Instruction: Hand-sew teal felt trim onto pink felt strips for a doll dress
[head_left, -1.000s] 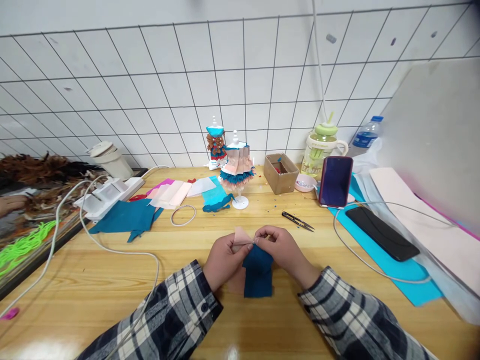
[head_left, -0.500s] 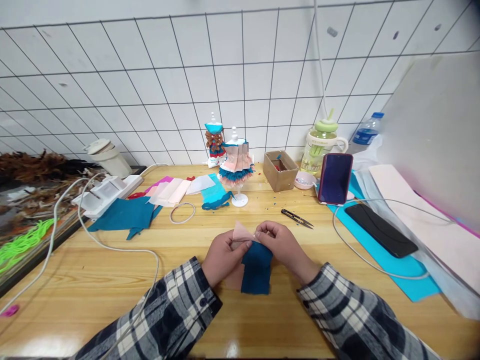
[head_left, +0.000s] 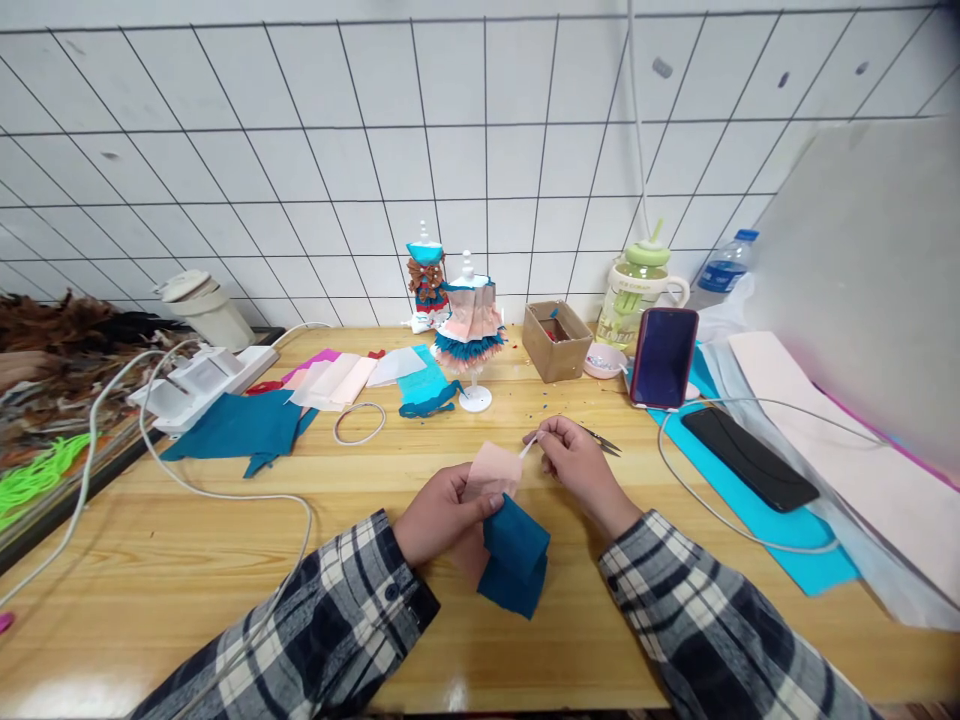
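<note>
My left hand (head_left: 444, 517) pinches a pink crepe paper piece (head_left: 495, 468) together with a dark teal crepe paper piece (head_left: 516, 550), which hangs below the thumb. Between the fingertips of my right hand (head_left: 579, 462) is a thin white strip (head_left: 529, 446); its lower end is at the pink paper's right edge, and I cannot tell whether they still join. Beyond my hands stands a small white dress form (head_left: 474, 398) wearing a pink and teal paper dress (head_left: 471, 318). Black thread snips (head_left: 609, 446) lie behind my right hand, partly hidden by it.
Coloured paper sheets (head_left: 232, 425) and a white ring (head_left: 358, 424) lie to the left. A cardboard box (head_left: 556, 342), a propped phone (head_left: 664, 357) and a green-lidded bottle (head_left: 637, 290) stand at back right. A black phone (head_left: 750, 457) and a cable (head_left: 225, 493) lie nearby.
My right hand has moved away from my left, up and right, with the white strip now stretched out from it. The teal paper has swung and tilted; the view has shifted slightly.
</note>
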